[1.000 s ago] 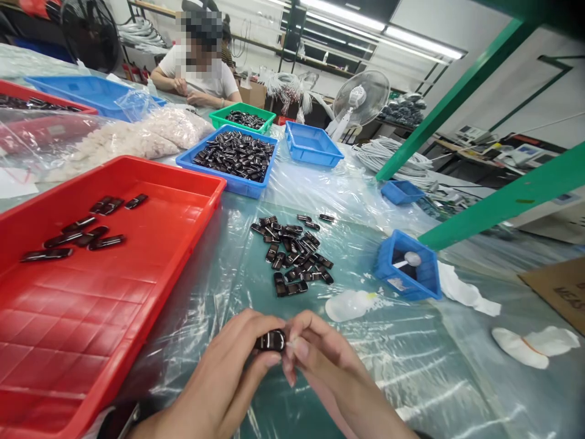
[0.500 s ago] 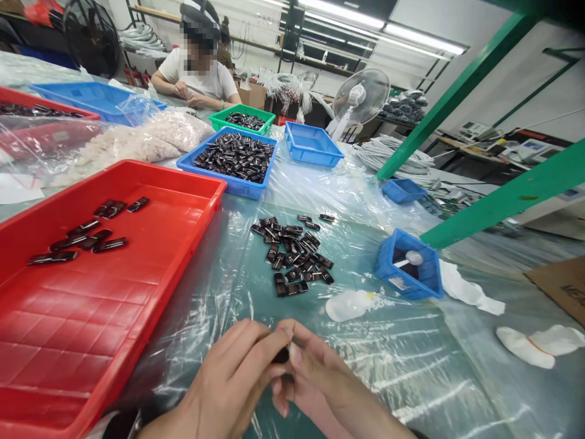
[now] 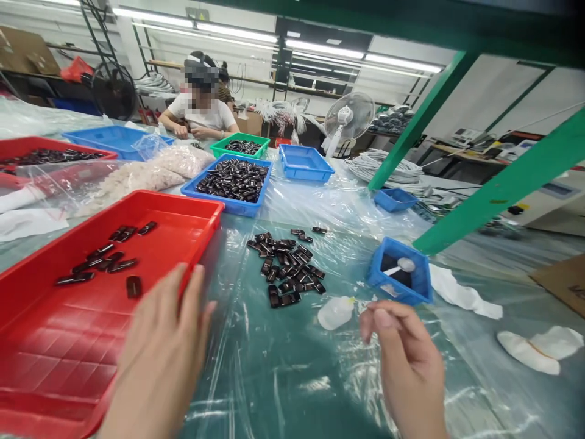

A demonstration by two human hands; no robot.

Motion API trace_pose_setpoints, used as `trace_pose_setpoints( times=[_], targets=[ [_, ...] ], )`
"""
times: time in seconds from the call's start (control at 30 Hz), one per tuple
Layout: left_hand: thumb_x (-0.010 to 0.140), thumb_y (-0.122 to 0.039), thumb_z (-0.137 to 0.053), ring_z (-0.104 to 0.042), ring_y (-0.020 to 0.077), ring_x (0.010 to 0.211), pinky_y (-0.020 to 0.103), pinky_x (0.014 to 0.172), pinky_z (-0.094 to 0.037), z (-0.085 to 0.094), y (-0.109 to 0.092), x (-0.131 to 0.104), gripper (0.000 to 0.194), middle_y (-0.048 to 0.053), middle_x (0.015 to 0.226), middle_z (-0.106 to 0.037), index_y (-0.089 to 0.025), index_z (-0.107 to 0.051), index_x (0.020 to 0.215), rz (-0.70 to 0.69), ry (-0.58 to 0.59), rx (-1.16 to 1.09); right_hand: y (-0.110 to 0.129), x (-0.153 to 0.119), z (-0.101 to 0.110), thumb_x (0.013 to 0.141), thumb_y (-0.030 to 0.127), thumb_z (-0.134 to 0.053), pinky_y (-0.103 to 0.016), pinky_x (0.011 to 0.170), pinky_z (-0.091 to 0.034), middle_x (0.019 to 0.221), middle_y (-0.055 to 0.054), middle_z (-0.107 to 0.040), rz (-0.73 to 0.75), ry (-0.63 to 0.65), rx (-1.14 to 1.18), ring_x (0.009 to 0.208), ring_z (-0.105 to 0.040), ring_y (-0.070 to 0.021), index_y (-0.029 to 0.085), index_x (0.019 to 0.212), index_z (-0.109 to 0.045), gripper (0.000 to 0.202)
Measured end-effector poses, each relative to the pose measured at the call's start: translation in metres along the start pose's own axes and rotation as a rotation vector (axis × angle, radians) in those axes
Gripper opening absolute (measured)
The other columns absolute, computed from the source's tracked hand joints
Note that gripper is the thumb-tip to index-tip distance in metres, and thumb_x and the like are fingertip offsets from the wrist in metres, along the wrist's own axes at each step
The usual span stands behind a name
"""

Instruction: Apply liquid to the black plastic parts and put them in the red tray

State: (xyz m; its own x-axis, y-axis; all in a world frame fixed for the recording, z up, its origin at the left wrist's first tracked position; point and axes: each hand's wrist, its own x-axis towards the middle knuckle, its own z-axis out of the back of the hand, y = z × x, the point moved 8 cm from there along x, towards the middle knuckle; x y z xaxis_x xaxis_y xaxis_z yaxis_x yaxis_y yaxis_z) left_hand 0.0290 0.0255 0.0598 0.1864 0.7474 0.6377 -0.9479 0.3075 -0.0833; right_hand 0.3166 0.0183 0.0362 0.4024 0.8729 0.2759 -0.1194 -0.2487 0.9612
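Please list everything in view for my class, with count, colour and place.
Table: one, green under plastic, throughout
Black pieces: too many to count, black, in trays and on table
Red trays: two, red, left
Blue trays: three, blue, far left and centre
Green tray: one, green, centre back
Small bins: two, blue, right
Scoop: one, white, in nearer bin
Bottle: one, whitish, centre right
Bagged bits: uncountable, pale, behind near red tray
Cloth-like items: two, white, right
Fans: two, white and black, background
Cable coils: several, pale, background
Posts: two, green, right
People: two, tops white and striped, background
Left hand: one, bare, at near red tray
Right hand: one, bare, beside bottle
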Motion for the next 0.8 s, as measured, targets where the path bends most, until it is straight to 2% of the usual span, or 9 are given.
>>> trace_pose_setpoints(
  times=[0.07, 0.1, 0.17, 0.27, 0.4, 0.5, 0.6, 0.7, 0.8],
  targets=[
    [0.102, -0.032, -0.027, -0.062, 0.0365, 0.1, 0.051, 0.079, -0.052, -0.021, -0.033, -0.002, 0.044, 0.023, 0.118, -0.061, -0.006, -0.052, 0.128, -0.116, 0.096, -0.006, -0.006, 0.003, 0.01, 0.084, 0.046, -0.066, -0.028, 0.067, -0.043, 0.077, 0.003, -0.059, 0.04, -0.104, -0.063, 0.07, -0.054, -0.0146, 0.029, 0.094, -0.059, 0.021],
    [0.103, -0.031, -0.023, -0.063, 0.0326, 0.098, 0.047, 0.079, -0.053, -0.034, -0.045, -0.002, 0.044, 0.02, 0.115, -0.063, -0.008, -0.052, 0.127, -0.118, 0.157, -0.038, -0.011, 0.003, 0.01, 0.083, 0.047, -0.066, -0.031, 0.074, -0.044, 0.088, 0.001, -0.06, 0.041, -0.124, -0.091, 0.08, -0.056, -0.0169, 0.029, 0.101, -0.056, 0.027],
    [0.104, -0.032, -0.018, -0.064, 0.0287, 0.086, 0.044, 0.073, -0.054, -0.054, -0.062, 0.002, 0.048, 0.017, 0.105, -0.065, -0.006, -0.052, 0.125, -0.102, 0.225, -0.064, -0.022, 0.004, 0.004, 0.081, 0.048, -0.067, -0.039, 0.087, -0.042, 0.109, -0.005, -0.058, 0.01, -0.09, -0.145, 0.101, -0.055, -0.0225, 0.028, 0.113, -0.05, 0.041],
    [0.103, -0.031, -0.026, -0.062, 0.0291, 0.081, 0.044, 0.068, -0.053, -0.08, -0.068, 0.013, 0.043, 0.016, 0.094, -0.063, -0.004, -0.058, 0.112, -0.037, 0.299, -0.089, -0.039, 0.001, -0.012, 0.08, 0.043, -0.069, -0.043, 0.093, -0.041, 0.127, -0.01, -0.056, -0.077, 0.064, -0.221, 0.115, -0.052, -0.0259, 0.027, 0.121, -0.044, 0.051],
    [0.098, -0.027, -0.046, -0.06, 0.029, 0.088, 0.043, 0.071, -0.052, -0.103, -0.064, 0.022, 0.024, 0.013, 0.095, -0.06, -0.008, -0.059, 0.099, 0.032, 0.37, -0.203, -0.05, -0.006, -0.027, 0.085, 0.038, -0.062, -0.038, 0.086, -0.046, 0.118, -0.009, -0.063, -0.162, 0.247, -0.294, 0.109, -0.057, -0.0258, 0.024, 0.11, -0.053, 0.03],
    [0.095, -0.019, -0.052, -0.061, 0.0228, 0.09, 0.039, 0.076, -0.051, -0.109, -0.063, 0.02, 0.007, 0.006, 0.095, -0.06, -0.013, -0.056, 0.097, 0.069, 0.4, -0.366, -0.05, -0.008, -0.029, 0.088, 0.039, -0.058, -0.036, 0.077, -0.049, 0.11, -0.009, -0.066, -0.196, 0.312, -0.329, 0.098, -0.061, -0.0254, 0.023, 0.107, -0.057, 0.025],
    [0.097, -0.014, -0.04, -0.063, 0.0181, 0.079, 0.03, 0.069, -0.051, -0.104, -0.061, 0.012, 0.008, 0.003, 0.087, -0.062, -0.018, -0.046, 0.1, 0.117, 0.436, -0.553, -0.049, -0.006, -0.029, 0.088, 0.04, -0.058, -0.036, 0.079, -0.049, 0.107, -0.009, -0.068, -0.208, 0.331, -0.341, 0.095, -0.062, -0.0252, 0.023, 0.106, -0.057, 0.025],
    [0.101, -0.02, -0.029, -0.06, 0.016, 0.062, 0.025, 0.057, -0.047, -0.094, -0.054, 0.0, 0.011, -0.002, 0.074, -0.057, -0.021, -0.039, 0.104, 0.182, 0.477, -0.675, -0.049, -0.003, -0.027, 0.087, 0.042, -0.059, -0.037, 0.081, -0.048, 0.111, -0.01, -0.068, -0.228, 0.339, -0.339, 0.1, -0.063, -0.0272, 0.023, 0.106, -0.057, 0.027],
    [0.102, -0.032, -0.026, -0.047, 0.0155, 0.051, 0.024, 0.05, -0.038, -0.088, -0.047, -0.01, 0.02, -0.007, 0.061, -0.041, -0.024, -0.043, 0.094, 0.232, 0.528, -0.719, -0.048, 0.0, -0.024, 0.088, 0.046, -0.057, -0.036, 0.077, -0.05, 0.119, -0.011, -0.066, -0.256, 0.339, -0.327, 0.108, -0.061, -0.0291, 0.024, 0.11, -0.056, 0.031]
  ],
)
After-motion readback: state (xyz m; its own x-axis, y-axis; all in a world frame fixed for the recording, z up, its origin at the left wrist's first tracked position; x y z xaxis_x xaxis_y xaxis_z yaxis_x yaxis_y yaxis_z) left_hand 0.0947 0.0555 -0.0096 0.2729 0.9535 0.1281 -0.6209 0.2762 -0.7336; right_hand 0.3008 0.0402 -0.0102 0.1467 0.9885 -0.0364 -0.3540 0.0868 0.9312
